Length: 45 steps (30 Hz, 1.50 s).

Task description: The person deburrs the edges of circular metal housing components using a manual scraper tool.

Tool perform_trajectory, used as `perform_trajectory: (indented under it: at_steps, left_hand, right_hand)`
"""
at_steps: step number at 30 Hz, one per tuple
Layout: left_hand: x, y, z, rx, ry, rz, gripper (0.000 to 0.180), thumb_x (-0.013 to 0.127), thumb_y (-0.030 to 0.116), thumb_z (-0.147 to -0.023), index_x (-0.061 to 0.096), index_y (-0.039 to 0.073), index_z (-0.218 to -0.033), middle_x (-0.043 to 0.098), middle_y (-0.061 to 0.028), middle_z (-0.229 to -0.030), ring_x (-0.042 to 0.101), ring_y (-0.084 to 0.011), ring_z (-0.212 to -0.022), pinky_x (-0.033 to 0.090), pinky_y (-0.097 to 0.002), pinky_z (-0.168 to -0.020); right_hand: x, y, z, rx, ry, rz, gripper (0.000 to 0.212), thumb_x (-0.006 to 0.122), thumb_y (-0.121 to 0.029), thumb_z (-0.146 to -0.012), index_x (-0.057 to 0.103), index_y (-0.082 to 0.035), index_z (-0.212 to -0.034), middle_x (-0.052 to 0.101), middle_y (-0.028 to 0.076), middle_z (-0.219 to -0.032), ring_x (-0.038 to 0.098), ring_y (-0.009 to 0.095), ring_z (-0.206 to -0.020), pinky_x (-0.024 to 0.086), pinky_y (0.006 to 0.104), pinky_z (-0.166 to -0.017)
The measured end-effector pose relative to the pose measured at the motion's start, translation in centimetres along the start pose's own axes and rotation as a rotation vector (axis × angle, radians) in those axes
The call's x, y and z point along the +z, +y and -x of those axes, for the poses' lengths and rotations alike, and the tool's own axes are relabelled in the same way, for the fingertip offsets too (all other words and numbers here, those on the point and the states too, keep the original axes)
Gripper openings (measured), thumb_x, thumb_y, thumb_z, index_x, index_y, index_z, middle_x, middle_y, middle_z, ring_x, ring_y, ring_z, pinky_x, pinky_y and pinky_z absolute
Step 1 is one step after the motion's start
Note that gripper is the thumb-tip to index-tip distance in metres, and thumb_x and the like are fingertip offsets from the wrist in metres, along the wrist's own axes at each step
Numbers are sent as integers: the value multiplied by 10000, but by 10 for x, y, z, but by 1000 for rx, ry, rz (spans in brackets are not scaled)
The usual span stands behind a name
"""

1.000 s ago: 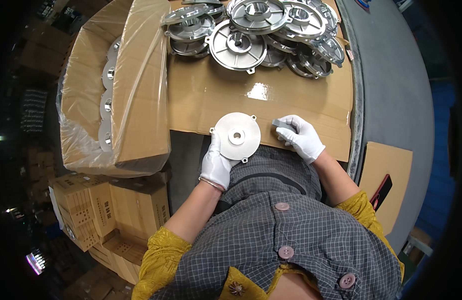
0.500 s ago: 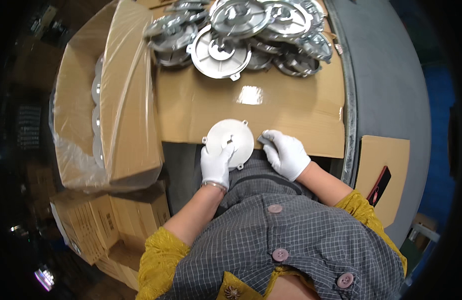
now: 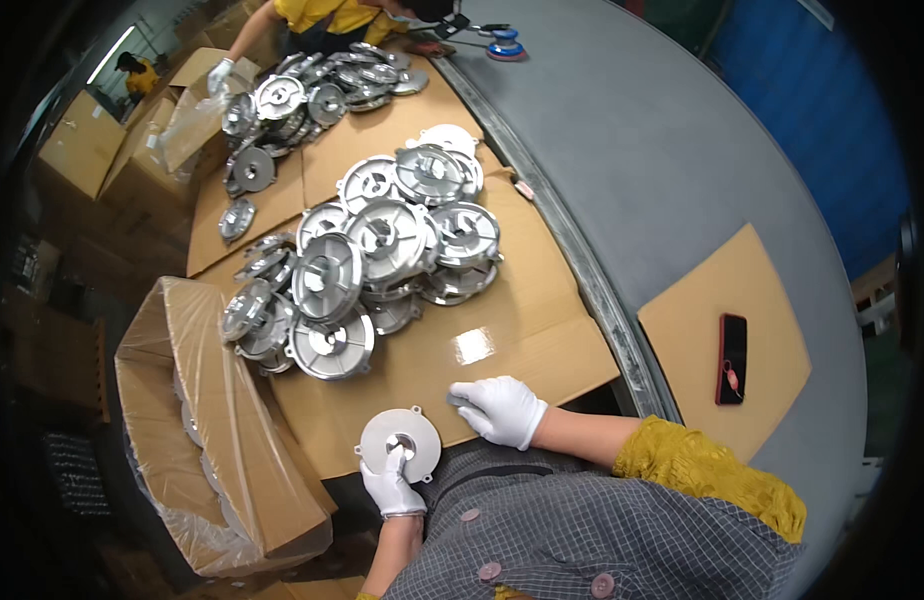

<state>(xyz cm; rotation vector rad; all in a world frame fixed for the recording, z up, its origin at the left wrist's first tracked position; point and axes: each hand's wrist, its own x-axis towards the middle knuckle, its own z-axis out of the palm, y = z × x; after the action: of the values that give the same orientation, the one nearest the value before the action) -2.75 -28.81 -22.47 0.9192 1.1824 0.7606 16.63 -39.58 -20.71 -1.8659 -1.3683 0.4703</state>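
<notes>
A round, flat metal cover (image 3: 385,430) with small lugs on its rim is in my gloved left hand (image 3: 391,489). The thumb lies over its central hole, and the fingers are hidden beneath. My gloved right hand (image 3: 506,412) is just right of the cover and apart from it. Its fingers pinch a small grey piece (image 3: 461,401), mostly covered by the glove; I cannot make out its kind. Ahead of my hands, a heap of similar metal covers (image 3: 384,240) rests on a cardboard sheet (image 3: 527,340).
To the left stands a plastic-lined carton (image 3: 237,440) with discs inside. At the far end, a co-worker in yellow (image 3: 332,15) reaches past another pile of covers (image 3: 327,103). On the grey table (image 3: 622,150) are a blue sander (image 3: 504,45) and a phone (image 3: 732,360) on cardboard.
The view has turned and lifted, bringing the far pile and the co-worker into sight. My left hand still holds the cover; my right still pinches the grey piece.
</notes>
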Motion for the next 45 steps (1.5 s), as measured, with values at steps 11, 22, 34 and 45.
perform_trajectory:
  at_steps: [11, 22, 34, 45]
  left_hand:
    - [1, -12, 0, -43, 119, -95, 419, 642, -43, -778, 514, 1, -1175, 613, -113, -1108, 626, -217, -983, 524, -321, -868]
    - [-3, -3, -11, -112, -25, -86, 498, 598, 59, -837, 471, 26, -1317, 589, -122, -1187, 620, -243, -1010, 544, -355, -822]
    - [32, 28, 12, 5, -83, -16, 553, 709, 143, -757, 495, 77, -1263, 623, -64, -1074, 647, -209, -865, 535, -323, -568]
    - [5, -7, 3, -270, 34, 154, 476, 658, 87, -871, 473, 63, -1310, 597, -106, -1194, 625, -233, -1052, 569, -396, -835]
  right_hand:
    - [-7, 6, 5, 52, 8, -67, 198, 559, -168, -877, 591, -56, -1037, 674, 166, -888, 653, 349, -802, 530, 432, -721]
    - [9, 8, -4, 88, -41, -8, 203, 551, -251, -892, 594, -92, -1011, 672, 150, -856, 655, 347, -785, 509, 457, -731]
    - [-4, 6, 13, 83, 150, -209, 199, 559, -152, -880, 610, -64, -1051, 667, 171, -950, 654, 356, -862, 530, 426, -763]
    - [15, -15, 1, -15, 69, -74, 153, 598, -155, -881, 573, -60, -1000, 676, 148, -816, 655, 351, -733, 536, 422, -656]
